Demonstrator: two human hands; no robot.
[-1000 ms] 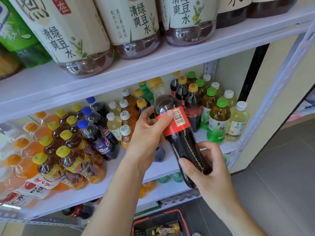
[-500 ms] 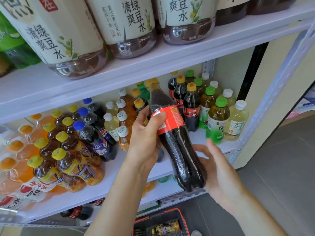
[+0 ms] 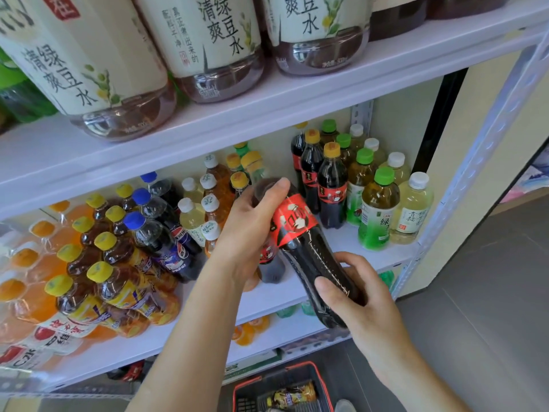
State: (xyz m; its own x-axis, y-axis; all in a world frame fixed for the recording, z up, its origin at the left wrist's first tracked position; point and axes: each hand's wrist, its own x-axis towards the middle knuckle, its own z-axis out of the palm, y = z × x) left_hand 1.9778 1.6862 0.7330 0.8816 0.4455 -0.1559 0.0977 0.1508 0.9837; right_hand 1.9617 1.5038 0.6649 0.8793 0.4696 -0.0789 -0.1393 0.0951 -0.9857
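A dark cola bottle (image 3: 309, 257) with a red label and a yellow cap is tilted in front of the middle shelf (image 3: 341, 245), cap end pointing up and left toward the shelf. My left hand (image 3: 252, 227) grips its neck and upper label. My right hand (image 3: 353, 295) holds its lower body and base from below, thumb across the front. The cap is partly hidden behind my left fingers.
The middle shelf holds several cola bottles (image 3: 331, 191), green tea bottles (image 3: 377, 209), Pepsi bottles (image 3: 166, 242), iced tea and orange drinks. Large jugs (image 3: 208, 40) stand on the upper shelf. A red shopping basket (image 3: 282, 391) sits on the floor below. A metal upright (image 3: 481, 162) frames the right side.
The bottle has turned in my hands, so the barcode side gave way to the label's front. My right hand has shifted round the bottle's base; my left moved up toward the neck.
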